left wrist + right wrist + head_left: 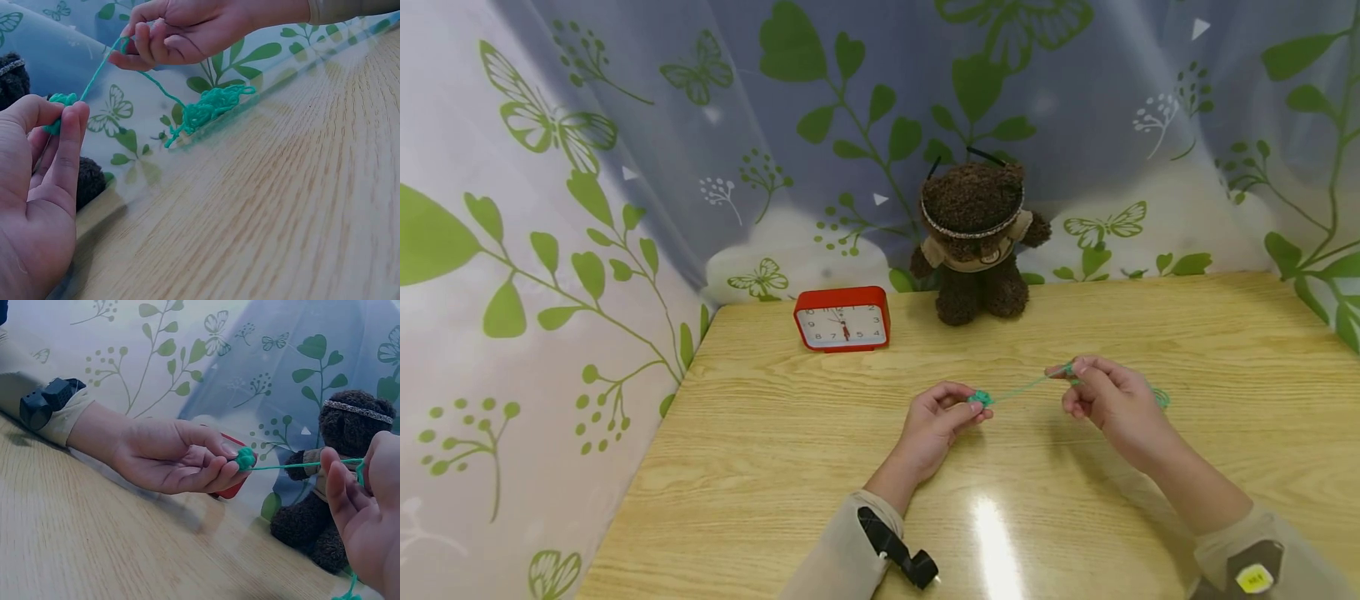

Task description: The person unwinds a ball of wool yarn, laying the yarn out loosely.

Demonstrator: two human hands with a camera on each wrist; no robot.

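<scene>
Between thumb and fingers of my left hand (pixel 931 427) is a small knotted bunch of green yarn (pixel 981 399). A strand of the yarn (pixel 1021 389) runs straight from it up to my right hand (pixel 1116 408), which pinches it. In the left wrist view the strand makes a small loop (pixel 125 44) at the right fingertips. From there it slants down to a loose, tangled heap of green yarn (pixel 215 106) on the table. Most of that heap is hidden behind the right hand in the head view. Both hands are held above the tabletop.
A red alarm clock (pixel 842 320) stands at the back left of the wooden table (pixel 737 467). Right of it, a brown teddy bear (pixel 977 242) with a headband sits against the curtain (pixel 865 100). The curtain, printed with leaves and butterflies, borders the table's back and left.
</scene>
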